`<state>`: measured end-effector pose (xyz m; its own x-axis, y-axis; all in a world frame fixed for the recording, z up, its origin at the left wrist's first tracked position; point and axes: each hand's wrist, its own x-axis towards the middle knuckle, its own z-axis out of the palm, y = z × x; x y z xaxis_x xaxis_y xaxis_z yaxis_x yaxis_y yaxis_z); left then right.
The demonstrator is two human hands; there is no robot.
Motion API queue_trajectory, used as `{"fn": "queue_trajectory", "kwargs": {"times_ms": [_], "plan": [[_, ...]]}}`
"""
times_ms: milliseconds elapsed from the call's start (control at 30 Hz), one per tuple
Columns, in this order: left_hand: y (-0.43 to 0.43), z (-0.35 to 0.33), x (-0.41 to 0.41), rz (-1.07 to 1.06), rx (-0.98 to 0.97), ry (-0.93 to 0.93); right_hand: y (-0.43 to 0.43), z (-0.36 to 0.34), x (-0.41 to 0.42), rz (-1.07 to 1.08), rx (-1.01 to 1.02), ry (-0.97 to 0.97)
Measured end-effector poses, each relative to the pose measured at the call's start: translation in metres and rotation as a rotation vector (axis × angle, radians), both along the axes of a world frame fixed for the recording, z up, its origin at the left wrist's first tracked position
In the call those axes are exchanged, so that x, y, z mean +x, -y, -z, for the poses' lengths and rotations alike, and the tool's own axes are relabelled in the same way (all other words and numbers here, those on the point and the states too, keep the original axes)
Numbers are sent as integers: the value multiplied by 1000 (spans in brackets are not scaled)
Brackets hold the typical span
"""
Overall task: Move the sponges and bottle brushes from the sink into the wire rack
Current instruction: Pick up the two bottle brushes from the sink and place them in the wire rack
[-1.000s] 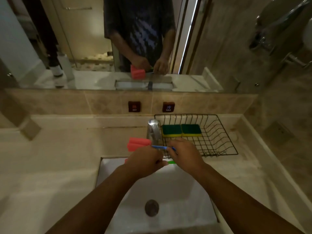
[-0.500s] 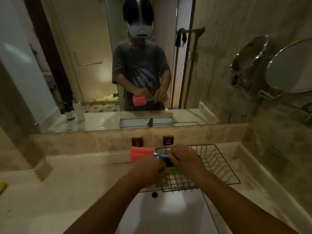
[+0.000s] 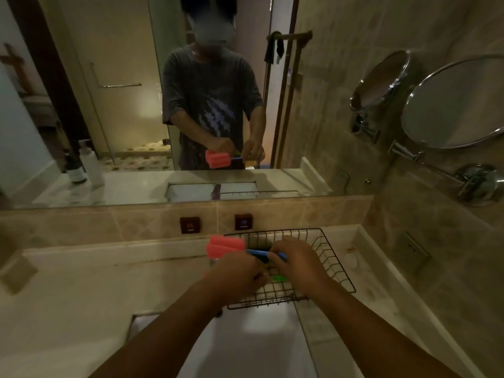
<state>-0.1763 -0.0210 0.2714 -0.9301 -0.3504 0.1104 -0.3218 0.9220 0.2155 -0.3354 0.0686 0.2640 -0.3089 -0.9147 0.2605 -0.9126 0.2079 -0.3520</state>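
Left hand (image 3: pixel 240 271): closed around the brush handles near the heads; the fingers are curled tight, and a second, lower pink head just peeks out beside the wrist.
Right hand (image 3: pixel 297 266): pinching the blue handle (image 3: pixel 263 253) at its far end, fingers folded over it; whether it also grips the green handle (image 3: pixel 278 278) underneath I cannot tell.
Bottle brushes: the pink foam head (image 3: pixel 225 244) sticks out to the left of the left hand, held in the air at the wire rack's left edge.
Long axis: the blue handle runs left to right, roughly level, head to the left, spanning both hands.
Wire rack (image 3: pixel 336 267): stands on the tabletop (image 3: pixel 81 290) right of the sink (image 3: pixel 245 345), directly under and behind the hands.
Key relation: the handle end already hangs over the rack, the head hangs just outside its left rim; the right hand is nearer the rack's middle.
Likely next move: shift the brushes rightward and lower them, so the head clears the rim.
Sponges: hidden behind the hands, so I cannot confirm them.
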Motion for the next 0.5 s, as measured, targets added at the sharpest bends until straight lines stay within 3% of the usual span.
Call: {"fn": "queue_trajectory", "kwargs": {"times_ms": [500], "plan": [[-1,84,-94,-50,121,8,10,77,-104,-120,50,123]]}}
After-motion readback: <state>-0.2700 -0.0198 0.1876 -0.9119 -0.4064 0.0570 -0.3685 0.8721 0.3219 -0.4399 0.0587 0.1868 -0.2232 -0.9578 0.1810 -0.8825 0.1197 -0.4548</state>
